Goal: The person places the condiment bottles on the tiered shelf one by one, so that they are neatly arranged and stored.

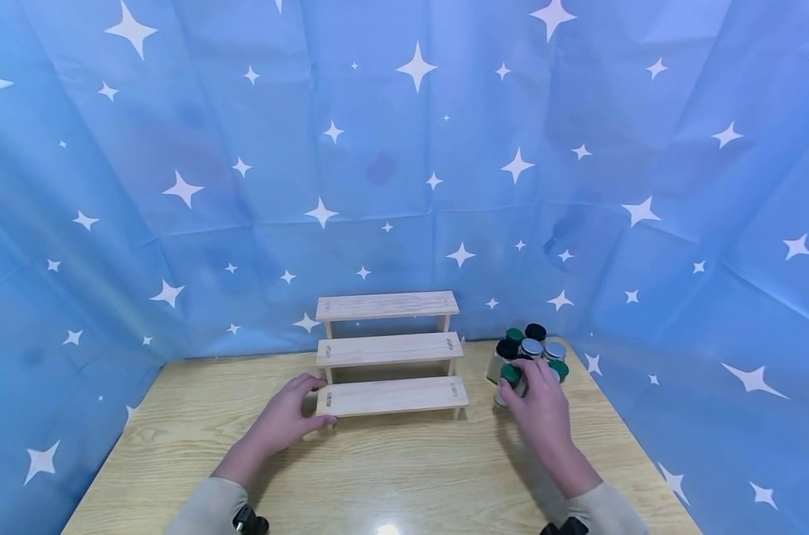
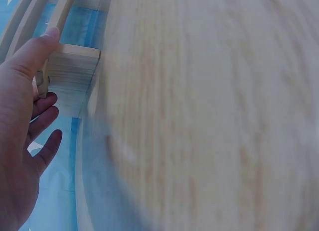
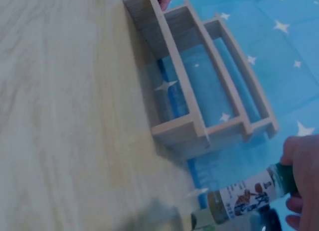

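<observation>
A three-step wooden shelf (image 1: pixel 391 397) stands on the table near the back curtain. At the left end of its lowest step, my left hand (image 1: pixel 287 416) pinches the board. In the left wrist view, the thumb of that left hand (image 2: pixel 27 61) lies on one face of the board and fingertips are on the other side. To the right of the shelf, my right hand (image 1: pixel 543 409) holds a green-capped spice jar (image 1: pixel 509 373) by its lid. The right wrist view shows the jar's (image 3: pixel 246 195) printed label; my fingers partly hide its green cap.
Several more jars with black (image 1: pixel 535 331), silver (image 1: pixel 555 349) and green caps stand close together around the held one. A blue star-patterned curtain (image 1: pixel 377 171) surrounds the wooden table (image 1: pixel 404 475) at the back and both sides.
</observation>
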The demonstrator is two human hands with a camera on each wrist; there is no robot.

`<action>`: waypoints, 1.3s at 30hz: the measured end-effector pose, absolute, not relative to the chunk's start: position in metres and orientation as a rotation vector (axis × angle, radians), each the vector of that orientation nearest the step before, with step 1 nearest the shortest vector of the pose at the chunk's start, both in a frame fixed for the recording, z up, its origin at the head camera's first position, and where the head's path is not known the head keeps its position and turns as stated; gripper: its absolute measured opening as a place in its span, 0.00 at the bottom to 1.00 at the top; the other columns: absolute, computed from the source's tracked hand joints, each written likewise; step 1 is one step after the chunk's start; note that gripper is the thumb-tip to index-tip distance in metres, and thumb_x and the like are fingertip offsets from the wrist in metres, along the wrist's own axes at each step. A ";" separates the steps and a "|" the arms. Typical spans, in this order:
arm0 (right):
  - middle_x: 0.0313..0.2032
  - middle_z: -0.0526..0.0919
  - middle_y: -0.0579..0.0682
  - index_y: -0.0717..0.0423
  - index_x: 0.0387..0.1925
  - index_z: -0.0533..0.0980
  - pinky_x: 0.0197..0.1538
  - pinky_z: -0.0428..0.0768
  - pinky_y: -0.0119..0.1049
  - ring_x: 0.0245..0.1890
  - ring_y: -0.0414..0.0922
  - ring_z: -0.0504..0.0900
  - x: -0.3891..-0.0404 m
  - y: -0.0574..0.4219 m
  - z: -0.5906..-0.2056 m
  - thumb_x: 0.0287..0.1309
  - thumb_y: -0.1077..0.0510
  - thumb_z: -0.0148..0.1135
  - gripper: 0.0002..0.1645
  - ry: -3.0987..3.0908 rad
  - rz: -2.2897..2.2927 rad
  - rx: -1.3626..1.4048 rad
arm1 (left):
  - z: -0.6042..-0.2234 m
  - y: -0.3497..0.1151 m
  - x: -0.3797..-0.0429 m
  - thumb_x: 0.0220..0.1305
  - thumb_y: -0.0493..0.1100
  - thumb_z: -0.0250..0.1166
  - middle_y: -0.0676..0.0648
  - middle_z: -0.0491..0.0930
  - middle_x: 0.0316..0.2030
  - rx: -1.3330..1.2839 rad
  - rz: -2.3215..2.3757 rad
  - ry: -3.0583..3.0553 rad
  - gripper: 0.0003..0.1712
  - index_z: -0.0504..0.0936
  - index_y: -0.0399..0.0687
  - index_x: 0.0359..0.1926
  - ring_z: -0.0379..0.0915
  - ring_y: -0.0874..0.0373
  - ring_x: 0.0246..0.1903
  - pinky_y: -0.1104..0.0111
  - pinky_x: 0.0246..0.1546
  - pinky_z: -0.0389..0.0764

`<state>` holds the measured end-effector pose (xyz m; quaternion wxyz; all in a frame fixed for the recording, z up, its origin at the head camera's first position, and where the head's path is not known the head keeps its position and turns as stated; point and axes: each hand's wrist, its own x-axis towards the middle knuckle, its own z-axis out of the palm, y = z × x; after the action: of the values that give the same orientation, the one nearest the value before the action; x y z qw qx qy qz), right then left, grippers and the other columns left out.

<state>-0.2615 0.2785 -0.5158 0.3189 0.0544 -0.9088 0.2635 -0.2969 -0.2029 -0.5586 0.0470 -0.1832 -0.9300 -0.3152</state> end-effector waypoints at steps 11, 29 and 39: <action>0.46 0.80 0.52 0.58 0.57 0.83 0.42 0.81 0.44 0.43 0.51 0.80 -0.276 0.263 -0.489 0.67 0.60 0.77 0.20 -2.375 0.874 0.193 | -0.551 -0.201 -0.299 0.60 0.62 0.85 0.48 0.82 0.65 -0.567 -0.860 -2.881 0.44 0.82 0.46 0.70 0.78 0.44 0.68 0.46 0.71 0.78; 0.50 0.79 0.55 0.62 0.59 0.80 0.50 0.87 0.50 0.47 0.50 0.81 -0.308 0.224 -0.450 0.65 0.70 0.71 0.22 -2.260 1.169 0.371 | -0.555 -0.203 -0.301 0.59 0.63 0.84 0.51 0.83 0.61 -0.601 -0.841 -2.852 0.42 0.84 0.49 0.67 0.80 0.47 0.64 0.47 0.68 0.81; 0.55 0.81 0.56 0.63 0.64 0.80 0.57 0.85 0.46 0.52 0.52 0.82 -0.334 0.202 -0.433 0.71 0.68 0.69 0.22 -2.245 1.424 0.458 | -0.554 -0.204 -0.300 0.60 0.63 0.83 0.50 0.83 0.62 -0.604 -0.850 -2.850 0.43 0.83 0.47 0.69 0.80 0.46 0.64 0.47 0.69 0.81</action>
<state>-0.3338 0.2018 -0.4334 0.2203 0.1657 -0.8118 0.5148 -0.3002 -0.2041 -0.5541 0.0534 -0.1988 -0.9378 -0.2796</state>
